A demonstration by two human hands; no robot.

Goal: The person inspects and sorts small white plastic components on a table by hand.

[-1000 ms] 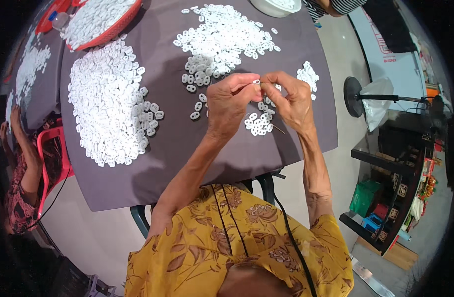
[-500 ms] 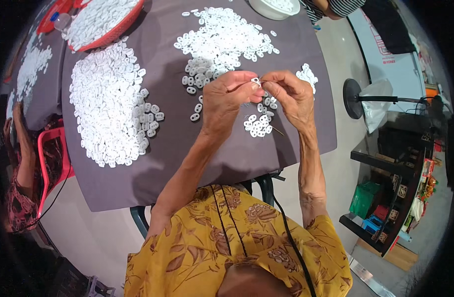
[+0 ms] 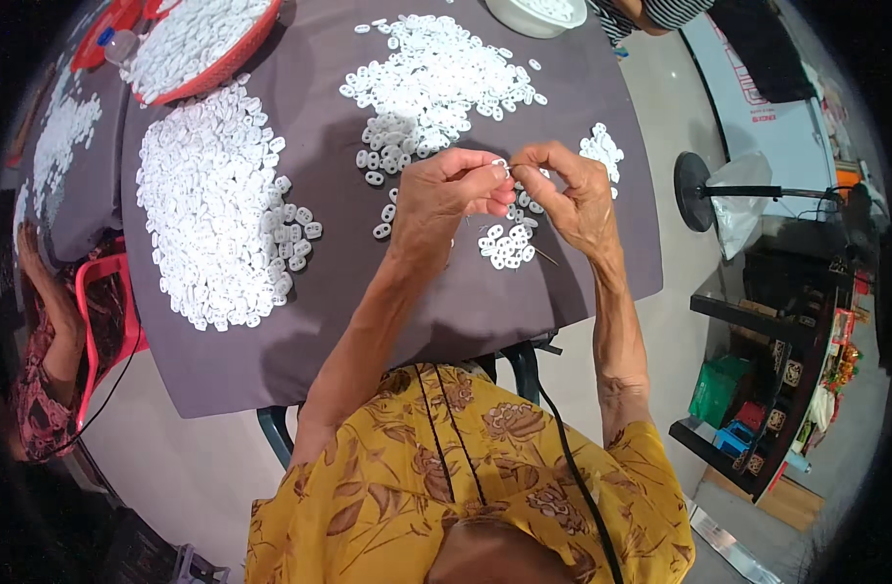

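White plastic ring pinched between fingers of left hand and right hand, lifted above small pile for close handling; grey table beneath.

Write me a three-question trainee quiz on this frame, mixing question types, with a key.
1. True or false: the left hand and the right hand meet at the fingertips above the grey table.
2. Multiple choice: the red basket holds A) white pieces, B) green bottles, C) black cables.
3. Fill in: the small white piece is pinched between the two ____.

Key: 1 true. 2 A. 3 hands.
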